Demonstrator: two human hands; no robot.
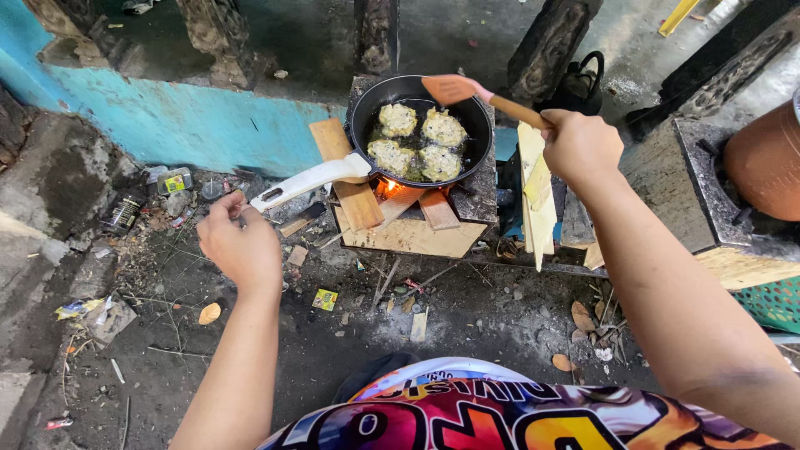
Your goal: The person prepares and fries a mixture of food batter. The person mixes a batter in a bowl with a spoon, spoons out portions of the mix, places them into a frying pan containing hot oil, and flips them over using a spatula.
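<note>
Four patties (418, 142) lie frying in a black pan (475, 125) that sits over a small wood fire, flames (388, 187) showing under its near edge between planks (357, 200) pushed in as fuel. The step in hand looks like tending the fry: the patties are pale with browned flecks on top, so I judge they are part-cooked and being watched or about to be turned. The right hand (581, 147) is closed in a full fist round the wooden handle of a spatula (454, 87), whose orange blade hangs just above the far rim of the pan, not touching any patty as far as can be seen. The left hand (239, 244) hovers near the tip of the pan's white handle (310, 181), fingers loosely curled and pinched towards it; whether the fingertips touch the handle or stop just short I cannot tell, and it has nothing clearly in its grip. A turn would call for steadying the pan by that handle, since it rests on rough blocks, and sliding the blade flat under a patty so it does not break. Litter and dry leaves lie on the ground (467, 317) before the fire.
</note>
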